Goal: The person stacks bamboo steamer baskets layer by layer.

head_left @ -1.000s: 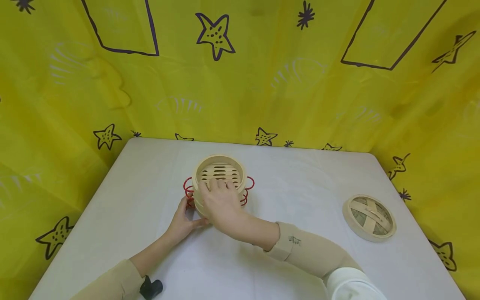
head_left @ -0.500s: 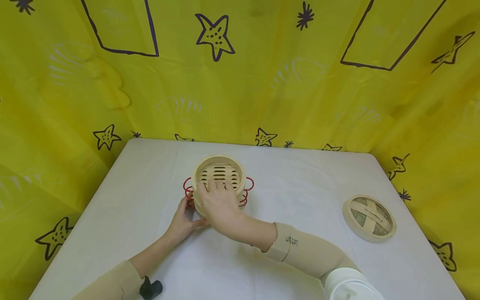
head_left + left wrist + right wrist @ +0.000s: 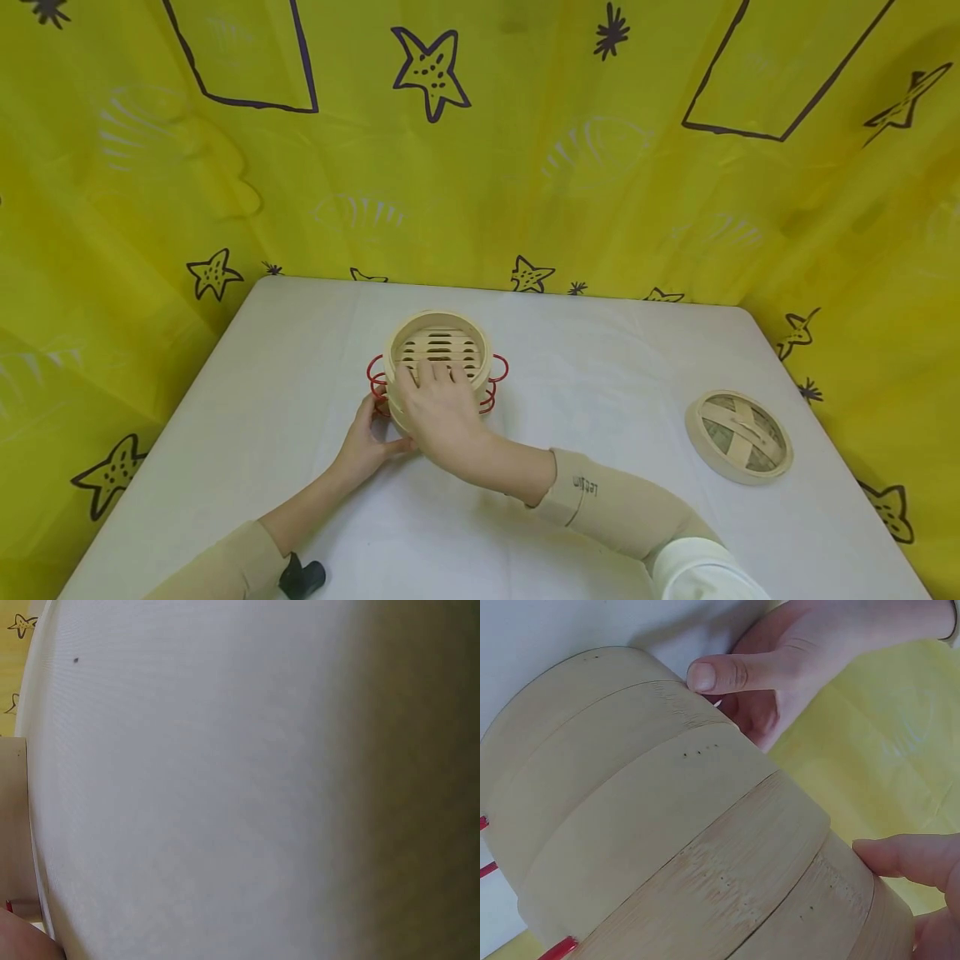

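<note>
A stack of round bamboo steamer baskets [image 3: 437, 340] stands on the table left of centre in the head view, its slatted top tier uncovered. Red loop handles [image 3: 500, 367] stick out on both sides. My left hand [image 3: 362, 450] grips the lower part of the stack, thumb at the front and fingers at the left side. With fingers over the near rim, my right hand [image 3: 446, 417] pinches the top tier; its thumb [image 3: 889, 855] presses the outer wall in the right wrist view. The left wrist view catches only a strip of steamer wall [image 3: 13, 825] and some skin.
A round bamboo lid [image 3: 738, 436] with crossed strips lies to the right on the white-covered table [image 3: 600, 375]. Near the front left, a small black object [image 3: 302, 576] is beside the left sleeve. A yellow patterned curtain [image 3: 480, 183] hangs behind and at both sides.
</note>
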Tool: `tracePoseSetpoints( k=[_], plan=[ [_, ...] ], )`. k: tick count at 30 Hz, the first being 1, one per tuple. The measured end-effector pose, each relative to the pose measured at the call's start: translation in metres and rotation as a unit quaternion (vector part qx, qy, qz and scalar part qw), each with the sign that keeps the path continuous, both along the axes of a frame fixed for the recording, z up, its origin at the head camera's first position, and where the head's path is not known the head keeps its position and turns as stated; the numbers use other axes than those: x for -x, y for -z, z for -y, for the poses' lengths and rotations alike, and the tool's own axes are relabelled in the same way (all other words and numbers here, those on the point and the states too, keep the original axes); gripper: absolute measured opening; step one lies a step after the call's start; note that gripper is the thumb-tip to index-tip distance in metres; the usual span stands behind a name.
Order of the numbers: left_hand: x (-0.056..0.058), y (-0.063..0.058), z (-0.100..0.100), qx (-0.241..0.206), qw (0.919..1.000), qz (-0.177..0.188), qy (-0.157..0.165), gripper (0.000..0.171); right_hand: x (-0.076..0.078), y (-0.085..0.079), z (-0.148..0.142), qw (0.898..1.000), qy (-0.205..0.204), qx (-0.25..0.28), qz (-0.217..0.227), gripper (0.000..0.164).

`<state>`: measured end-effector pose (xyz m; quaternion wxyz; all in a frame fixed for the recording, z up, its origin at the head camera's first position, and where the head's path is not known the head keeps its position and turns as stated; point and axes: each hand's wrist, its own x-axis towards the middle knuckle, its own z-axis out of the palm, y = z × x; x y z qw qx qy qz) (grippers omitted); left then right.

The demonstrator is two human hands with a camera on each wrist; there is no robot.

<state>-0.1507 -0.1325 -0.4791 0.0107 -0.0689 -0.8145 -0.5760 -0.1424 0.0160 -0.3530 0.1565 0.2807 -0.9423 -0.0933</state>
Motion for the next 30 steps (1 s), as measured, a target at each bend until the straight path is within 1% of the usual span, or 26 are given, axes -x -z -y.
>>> tracePoseSetpoints(
  k=[2, 5, 6, 9, 11, 13, 17, 20, 23, 30],
  plan=[
    [-0.003, -0.01, -0.002, 0.001, 1.0, 0.003, 0.0, 0.086, 0.0, 0.0, 0.0, 1.0, 0.0, -0.004, 0.001, 0.092],
    [-0.003, -0.011, -0.003, 0.002, 1.0, 0.005, -0.003, 0.086, 0.0, 0.0, -0.001, 1.0, -0.003, -0.008, 0.001, 0.092],
    [-0.002, -0.006, -0.002, 0.004, 1.0, 0.001, -0.004, 0.086, 0.001, 0.0, -0.002, 1.0, -0.006, -0.004, -0.001, 0.091],
    [0.004, 0.008, 0.001, 0.002, 1.0, -0.003, -0.005, 0.088, 0.002, 0.001, -0.005, 1.0, -0.016, 0.013, -0.016, 0.068],
    [0.004, 0.01, 0.001, -0.002, 1.0, -0.005, -0.004, 0.089, 0.003, 0.001, -0.008, 0.999, -0.027, 0.034, -0.029, 0.052],
    [0.005, 0.01, 0.001, -0.009, 0.9999, -0.008, -0.003, 0.09, 0.004, 0.001, -0.011, 0.997, -0.042, 0.052, -0.043, 0.04],
    [0.004, 0.01, 0.001, -0.01, 0.9999, -0.009, -0.001, 0.09, 0.004, 0.0, -0.019, 0.991, -0.073, 0.093, -0.067, 0.039],
    [0.003, 0.009, 0.0, -0.004, 1.0, 0.001, -0.004, 0.09, 0.005, 0.0, -0.026, 0.986, -0.089, 0.12, -0.077, 0.04],
    [0.002, 0.006, -0.001, -0.002, 0.9999, 0.01, -0.006, 0.09, 0.007, 0.001, -0.034, 0.982, -0.104, 0.135, -0.079, 0.043],
    [-0.008, -0.021, -0.007, 0.002, 1.0, 0.003, -0.001, 0.085, 0.009, 0.004, -0.053, 0.976, -0.128, 0.154, -0.084, 0.046]
  ],
)
